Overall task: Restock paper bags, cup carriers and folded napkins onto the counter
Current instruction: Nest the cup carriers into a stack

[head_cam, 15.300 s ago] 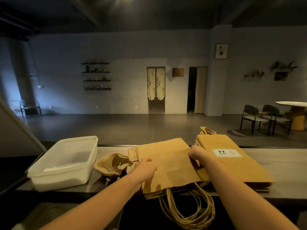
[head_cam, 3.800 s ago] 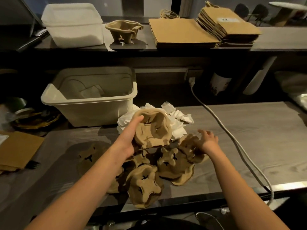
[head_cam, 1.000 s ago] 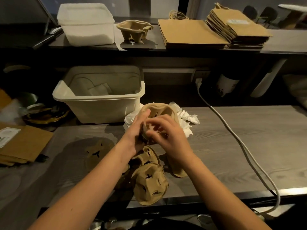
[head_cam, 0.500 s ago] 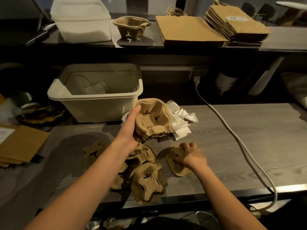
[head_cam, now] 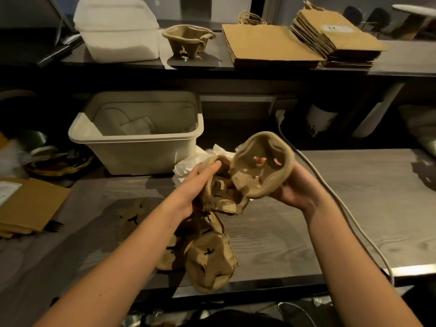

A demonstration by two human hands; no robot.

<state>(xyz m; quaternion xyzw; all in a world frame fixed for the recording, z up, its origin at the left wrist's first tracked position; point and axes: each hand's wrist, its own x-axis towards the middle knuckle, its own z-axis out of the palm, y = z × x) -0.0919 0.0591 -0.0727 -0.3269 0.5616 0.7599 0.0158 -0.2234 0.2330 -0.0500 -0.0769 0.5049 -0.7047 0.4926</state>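
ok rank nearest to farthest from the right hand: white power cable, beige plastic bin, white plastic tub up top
1. White power cable, beside the right hand.
2. Beige plastic bin, back left.
3. White plastic tub, upper counter, far left.

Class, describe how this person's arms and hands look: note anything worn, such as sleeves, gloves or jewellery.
Both arms are bare as far as the picture shows, with no sleeve in view. The left hand and the right hand wear no gloves, and no watch, bracelet or ring shows.
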